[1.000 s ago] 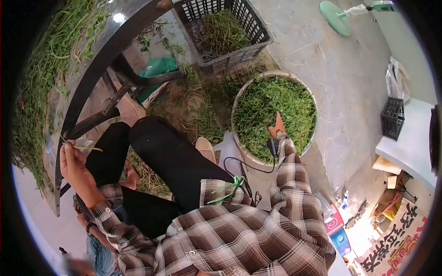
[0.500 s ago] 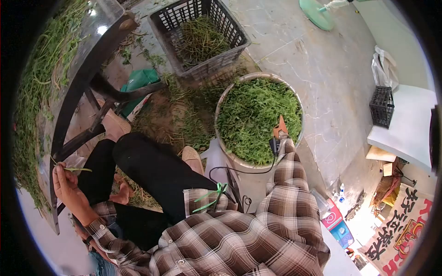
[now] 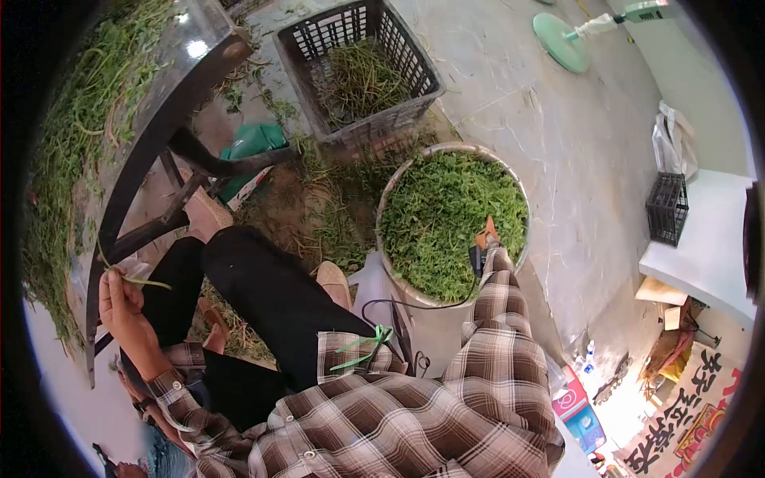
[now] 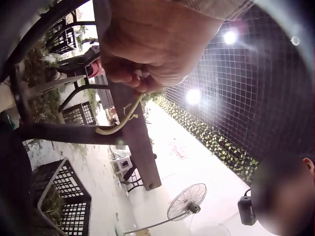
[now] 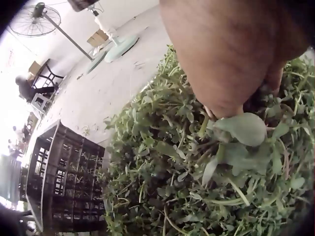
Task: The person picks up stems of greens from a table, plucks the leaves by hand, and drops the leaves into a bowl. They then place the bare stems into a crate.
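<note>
My left hand (image 3: 123,307), beside the dark table edge at the left, pinches a thin green stem (image 3: 147,281) between thumb and fingers. In the left wrist view this bare stem (image 4: 123,125) curves down from the fingertips. My right hand (image 3: 488,233) reaches over a round metal basin (image 3: 458,147) heaped with small-leaved greens (image 3: 434,219). Up close, its fingertips meet the top of the heap beside a broad-leaved sprig (image 5: 241,130). The fingers are partly hidden there, and I cannot tell whether they grip it.
More greens (image 3: 64,191) cover the table (image 3: 139,151) at the left. A black plastic crate (image 3: 382,118) holding stems stands beyond the basin. A green bag (image 3: 259,140) lies by the table leg, with plant scraps on the floor. A cable (image 3: 398,302) runs to my right wrist.
The head view has shifted a little. My left hand still pinches the stem near the table edge, and my right hand stays over the basin, its fingers slightly lower among the leaves.
</note>
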Demonstrator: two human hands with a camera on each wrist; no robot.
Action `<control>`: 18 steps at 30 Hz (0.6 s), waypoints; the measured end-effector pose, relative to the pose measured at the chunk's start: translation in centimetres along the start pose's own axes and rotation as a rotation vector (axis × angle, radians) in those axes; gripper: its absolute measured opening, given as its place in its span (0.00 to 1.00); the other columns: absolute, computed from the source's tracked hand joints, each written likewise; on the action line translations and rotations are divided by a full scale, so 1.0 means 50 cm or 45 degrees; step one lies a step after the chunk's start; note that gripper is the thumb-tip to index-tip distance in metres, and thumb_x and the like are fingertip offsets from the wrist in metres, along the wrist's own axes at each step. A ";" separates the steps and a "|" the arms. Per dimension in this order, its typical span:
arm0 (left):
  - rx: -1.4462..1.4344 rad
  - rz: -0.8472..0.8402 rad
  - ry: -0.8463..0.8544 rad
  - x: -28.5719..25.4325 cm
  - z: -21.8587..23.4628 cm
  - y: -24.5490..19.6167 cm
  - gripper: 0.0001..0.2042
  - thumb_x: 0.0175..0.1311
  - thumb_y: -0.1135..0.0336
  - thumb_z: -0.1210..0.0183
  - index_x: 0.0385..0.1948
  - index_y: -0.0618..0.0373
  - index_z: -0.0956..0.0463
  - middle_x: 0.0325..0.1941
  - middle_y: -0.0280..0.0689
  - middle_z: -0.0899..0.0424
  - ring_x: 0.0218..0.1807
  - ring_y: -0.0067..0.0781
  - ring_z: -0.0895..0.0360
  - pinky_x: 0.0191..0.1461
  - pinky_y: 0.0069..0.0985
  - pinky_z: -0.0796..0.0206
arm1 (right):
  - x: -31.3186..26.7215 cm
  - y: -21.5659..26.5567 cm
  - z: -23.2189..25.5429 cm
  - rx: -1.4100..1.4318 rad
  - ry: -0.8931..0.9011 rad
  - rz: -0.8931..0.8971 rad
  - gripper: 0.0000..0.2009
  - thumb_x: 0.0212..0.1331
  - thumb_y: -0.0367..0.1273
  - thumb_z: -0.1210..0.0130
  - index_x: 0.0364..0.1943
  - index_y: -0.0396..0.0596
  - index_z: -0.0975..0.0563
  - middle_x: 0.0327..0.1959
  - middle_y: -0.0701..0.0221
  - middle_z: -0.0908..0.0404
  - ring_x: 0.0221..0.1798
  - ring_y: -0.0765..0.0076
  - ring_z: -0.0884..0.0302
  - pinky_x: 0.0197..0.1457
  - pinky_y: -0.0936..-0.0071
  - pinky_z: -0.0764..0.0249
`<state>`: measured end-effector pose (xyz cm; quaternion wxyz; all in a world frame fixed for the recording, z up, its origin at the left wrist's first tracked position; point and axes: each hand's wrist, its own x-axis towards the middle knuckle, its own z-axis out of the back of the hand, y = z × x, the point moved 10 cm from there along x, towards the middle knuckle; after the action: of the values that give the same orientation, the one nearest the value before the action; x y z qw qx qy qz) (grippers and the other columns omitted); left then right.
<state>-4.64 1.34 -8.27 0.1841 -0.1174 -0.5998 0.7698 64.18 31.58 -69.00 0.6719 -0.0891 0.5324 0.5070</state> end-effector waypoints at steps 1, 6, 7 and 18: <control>-0.022 0.005 0.033 -0.004 -0.011 -0.002 0.08 0.65 0.65 0.50 0.33 0.60 0.28 0.18 0.24 0.38 0.19 0.10 0.46 0.21 0.11 0.57 | -0.019 0.026 -0.006 -0.018 0.035 -0.033 0.31 0.64 0.45 0.58 0.67 0.52 0.54 0.64 0.60 0.43 0.58 0.57 0.37 0.53 0.64 0.38; -0.033 -0.057 0.087 -0.001 -0.032 -0.026 0.08 0.65 0.64 0.49 0.34 0.60 0.28 0.19 0.24 0.37 0.19 0.10 0.45 0.21 0.11 0.56 | -0.066 0.082 0.018 -0.134 -0.017 0.109 0.37 0.59 0.43 0.51 0.68 0.50 0.56 0.67 0.59 0.49 0.61 0.55 0.40 0.59 0.63 0.38; -0.037 -0.078 0.100 0.000 -0.034 -0.030 0.09 0.64 0.64 0.48 0.34 0.61 0.28 0.19 0.24 0.37 0.19 0.10 0.45 0.21 0.11 0.56 | -0.078 0.094 0.025 -0.190 -0.046 0.184 0.40 0.56 0.41 0.47 0.68 0.49 0.57 0.67 0.57 0.51 0.60 0.54 0.39 0.58 0.64 0.37; -0.166 -0.317 -0.145 0.020 -0.046 -0.188 0.10 0.63 0.64 0.48 0.35 0.62 0.26 0.25 0.28 0.31 0.25 0.15 0.37 0.29 0.15 0.46 | -0.377 0.327 0.070 -0.456 -0.450 0.411 0.29 0.51 0.37 0.49 0.60 0.43 0.39 0.62 0.54 0.41 0.59 0.51 0.35 0.57 0.64 0.35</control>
<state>-3.28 5.82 0.28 0.2358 -0.0098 -0.6680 0.7058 55.19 30.51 -45.48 0.6385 -0.0310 0.3167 0.7007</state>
